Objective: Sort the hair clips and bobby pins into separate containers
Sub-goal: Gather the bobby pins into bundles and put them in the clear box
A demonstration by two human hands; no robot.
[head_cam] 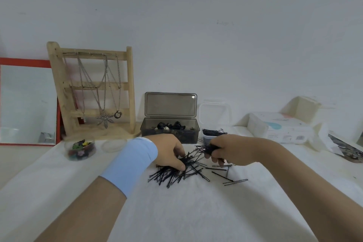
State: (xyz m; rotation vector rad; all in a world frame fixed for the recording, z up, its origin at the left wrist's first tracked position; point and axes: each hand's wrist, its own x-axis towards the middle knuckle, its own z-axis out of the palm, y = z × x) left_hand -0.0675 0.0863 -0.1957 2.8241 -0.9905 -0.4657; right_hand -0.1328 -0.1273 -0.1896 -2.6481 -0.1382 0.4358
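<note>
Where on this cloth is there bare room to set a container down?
Bare cloth shows between the forearms, nearer than the bobby pin pile, and in front of the round clip tub. Crowded: around the left hand and right hand, and by the grey box.

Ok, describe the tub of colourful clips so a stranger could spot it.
Find the wooden necklace stand, left of centre. Before its base sits a low round clear tub. Unlike the dark hinged box to its right, it holds multicoloured clips.
</note>
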